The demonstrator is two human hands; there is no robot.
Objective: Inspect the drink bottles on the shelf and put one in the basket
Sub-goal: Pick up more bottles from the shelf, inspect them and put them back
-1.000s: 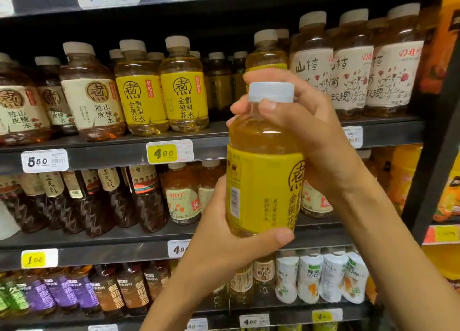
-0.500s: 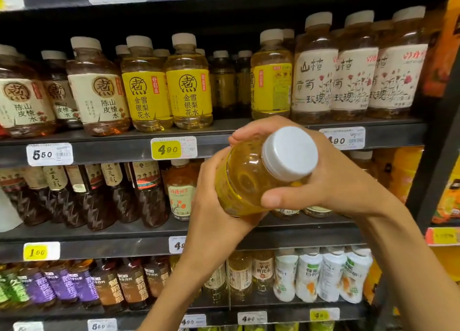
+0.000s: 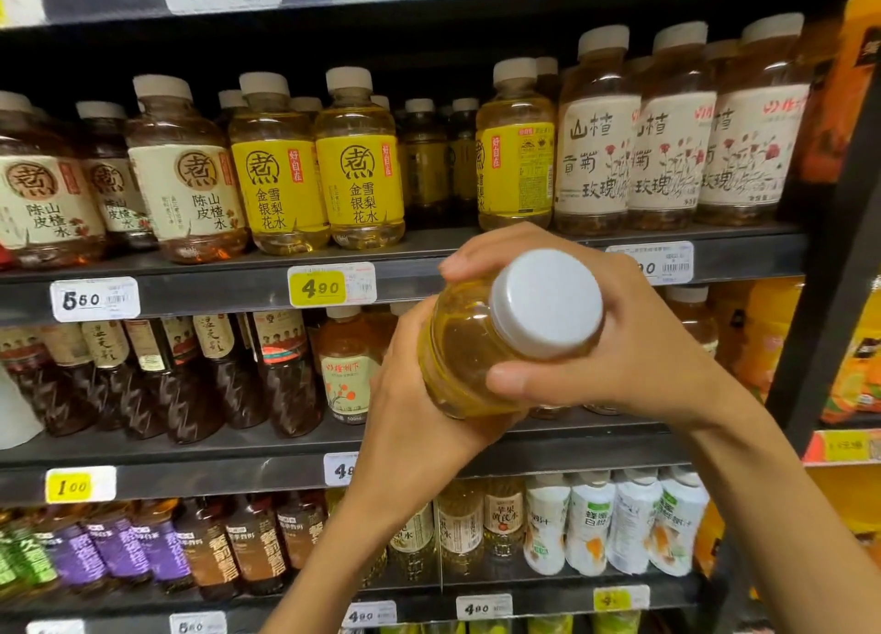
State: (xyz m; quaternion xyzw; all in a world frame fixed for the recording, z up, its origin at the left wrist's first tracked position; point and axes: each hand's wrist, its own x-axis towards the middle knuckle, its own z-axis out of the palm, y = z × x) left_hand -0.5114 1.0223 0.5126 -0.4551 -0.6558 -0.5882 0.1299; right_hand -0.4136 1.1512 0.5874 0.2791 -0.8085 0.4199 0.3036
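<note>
Currently I see the bottle [image 3: 472,347] held in both hands in front of the middle shelf [image 3: 214,295], clear of the rows of stocked bottles. It lies between the two palms: the left hand [image 3: 419,414] cups its lower body from underneath and from the left, while the right hand [image 3: 634,342] wraps its shoulder and neck from the right. The bottle is tipped over so that its long axis runs toward the camera, with the white cap [image 3: 548,304] facing me and up to the right, and its base pointing away toward the shelving. Amber-yellow liquid shows through the clear upper part; its label is hidden from view. On the right hand, the fingers [image 3: 481,261] curl over the top of the shoulder and the thumb [image 3: 519,381] presses along the underside, so this hand is closed around the bottle in a firm grasp just behind the cap. The left hand's fingers are wrapped behind the body and mostly hidden; the palm and thumb are in contact with the plastic, grasping it too. Behind, on the upper shelf, yellow-labelled bottles [image 3: 360,166] of the same kind stand upright above a yellow price tag [image 3: 324,288].
</note>
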